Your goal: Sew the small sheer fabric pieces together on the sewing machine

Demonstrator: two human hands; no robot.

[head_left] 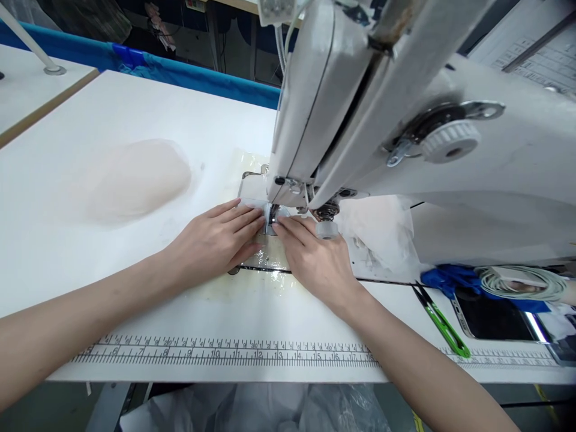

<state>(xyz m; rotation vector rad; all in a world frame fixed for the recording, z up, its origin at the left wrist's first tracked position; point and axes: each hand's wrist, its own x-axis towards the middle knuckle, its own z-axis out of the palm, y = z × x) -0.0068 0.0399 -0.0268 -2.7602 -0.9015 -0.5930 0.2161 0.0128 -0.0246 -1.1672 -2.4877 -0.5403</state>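
A small pale grey piece of thin material (258, 204), likely cloth, lies under the presser foot (273, 213) of a white sewing machine (310, 102). My left hand (216, 240) rests on it from the left, fingers stretched out and flat, thumb lower down. From the right, my right hand (317, 258) reaches in with its fingers extended and their tips at the material's right edge, close beside the foot. Both hands partly cover the piece, so its full outline is hidden. Shiny clear tape (265, 258) covers the machine bed beneath.
A ruler strip (234, 353) runs along the table's front edge. To the right lie green thread snips (443, 324), a phone (495, 315), a coiled cord (522, 282) and blue cloth (450, 279). Whitish sheer material (378, 231) sits behind my right hand. Blue fabric (202, 81) borders the table's back.
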